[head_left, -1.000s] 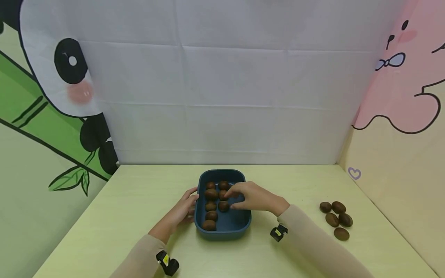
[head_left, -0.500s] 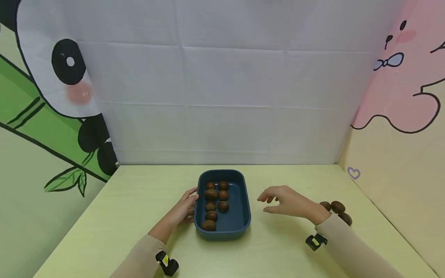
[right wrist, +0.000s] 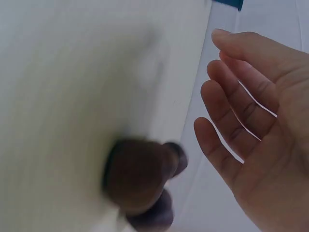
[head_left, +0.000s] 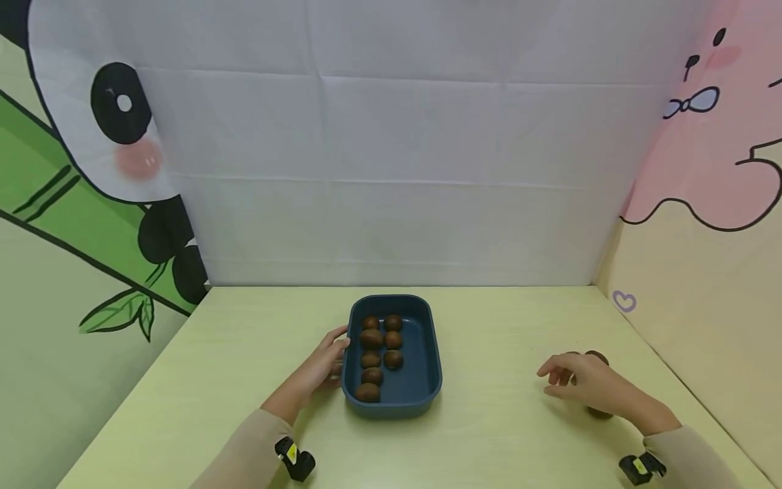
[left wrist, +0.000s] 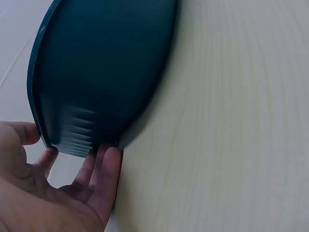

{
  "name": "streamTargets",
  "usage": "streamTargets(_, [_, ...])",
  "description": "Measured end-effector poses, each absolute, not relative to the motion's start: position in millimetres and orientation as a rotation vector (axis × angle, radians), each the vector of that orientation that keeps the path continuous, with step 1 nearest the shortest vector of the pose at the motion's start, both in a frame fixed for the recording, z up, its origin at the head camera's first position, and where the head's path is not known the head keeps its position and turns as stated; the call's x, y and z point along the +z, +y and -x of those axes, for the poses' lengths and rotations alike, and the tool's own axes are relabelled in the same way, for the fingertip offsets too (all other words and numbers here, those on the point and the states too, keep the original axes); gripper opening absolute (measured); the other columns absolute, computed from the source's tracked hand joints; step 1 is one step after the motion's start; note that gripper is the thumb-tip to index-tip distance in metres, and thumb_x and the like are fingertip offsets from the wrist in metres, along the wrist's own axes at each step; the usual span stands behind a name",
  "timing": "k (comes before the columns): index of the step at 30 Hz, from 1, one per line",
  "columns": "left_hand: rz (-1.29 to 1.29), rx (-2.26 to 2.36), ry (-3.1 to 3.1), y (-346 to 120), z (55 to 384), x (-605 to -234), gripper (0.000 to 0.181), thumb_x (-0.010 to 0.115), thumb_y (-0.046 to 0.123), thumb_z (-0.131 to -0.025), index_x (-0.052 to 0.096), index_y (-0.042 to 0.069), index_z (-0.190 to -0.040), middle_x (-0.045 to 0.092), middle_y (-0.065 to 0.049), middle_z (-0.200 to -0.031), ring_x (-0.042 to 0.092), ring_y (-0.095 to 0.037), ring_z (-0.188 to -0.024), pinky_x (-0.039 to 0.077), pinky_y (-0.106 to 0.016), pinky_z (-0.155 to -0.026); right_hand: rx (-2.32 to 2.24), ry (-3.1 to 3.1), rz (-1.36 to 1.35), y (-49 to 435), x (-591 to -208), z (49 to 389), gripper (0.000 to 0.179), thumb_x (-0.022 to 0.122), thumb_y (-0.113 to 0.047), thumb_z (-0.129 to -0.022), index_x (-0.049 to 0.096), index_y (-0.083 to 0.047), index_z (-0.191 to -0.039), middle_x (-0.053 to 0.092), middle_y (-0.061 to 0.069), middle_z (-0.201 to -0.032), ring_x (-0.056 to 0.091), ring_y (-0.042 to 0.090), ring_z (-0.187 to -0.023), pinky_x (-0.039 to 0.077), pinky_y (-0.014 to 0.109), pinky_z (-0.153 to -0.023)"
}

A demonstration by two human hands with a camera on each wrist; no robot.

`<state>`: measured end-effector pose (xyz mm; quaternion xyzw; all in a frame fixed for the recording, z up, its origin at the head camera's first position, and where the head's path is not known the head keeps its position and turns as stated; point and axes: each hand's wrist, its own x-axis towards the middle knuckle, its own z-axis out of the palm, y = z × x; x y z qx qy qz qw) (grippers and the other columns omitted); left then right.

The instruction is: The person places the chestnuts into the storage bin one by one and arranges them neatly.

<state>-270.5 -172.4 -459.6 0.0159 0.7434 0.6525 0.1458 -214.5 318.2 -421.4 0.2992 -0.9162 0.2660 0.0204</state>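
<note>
Tray [head_left: 417,370], smooth, round-cornered, with brown ovoids [head_left: 370,358] inside

Passable over pale-yellow wood-grained table [head_left: 489,339] between dark-blue oblong tray [head_left: 421,363] and right hand [head_left: 583,384]; blocked at tray's left by left hand [head_left: 320,363].

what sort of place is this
Likely a small staged tabletop booth, perhaps for recording: a pale table backed by a creased white sheet, a cartoon panda at one side, and a pink cartoon figure at the other.
</note>
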Motion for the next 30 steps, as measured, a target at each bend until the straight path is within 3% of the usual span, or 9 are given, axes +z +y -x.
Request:
streamTargets(13, [-0.06, 1.88, 2.132, -172, 269, -459, 0.054, 0.042, 0.039, -0.107, 0.028, 0.023, -0.156, 0.054, -0.022, -0.135, 0.067, -0.028, -0.104, 0.054, -0.042, -0.082, 0.792, -2.884, -0.635, 376, -438, 177, 0.02, 0.081, -0.02, -0.085, 0.071, -0.015, -0.102, 0.065, -0.013, -0.09, 0.058, 0.001, -0.079, 0.049, 0.026, -0.063])
streamTargets(30, [-0.052, 1.859, 2.156, -173, 270, -459, 0.052, 0.041, 0.037, -0.107, 0.028, 0.024, -0.156, 0.054, -0.022, -0.136, 0.067, -0.027, -0.104, 0.054, -0.042, -0.082, 0.891, -2.919, -0.679, 389, -447, 167, 0.026, 0.08, -0.015, -0.086, 0.068, -0.009, -0.108, 0.067, -0.008, -0.095, 0.059, 0.0, -0.076, 0.049, 0.026, -0.061])
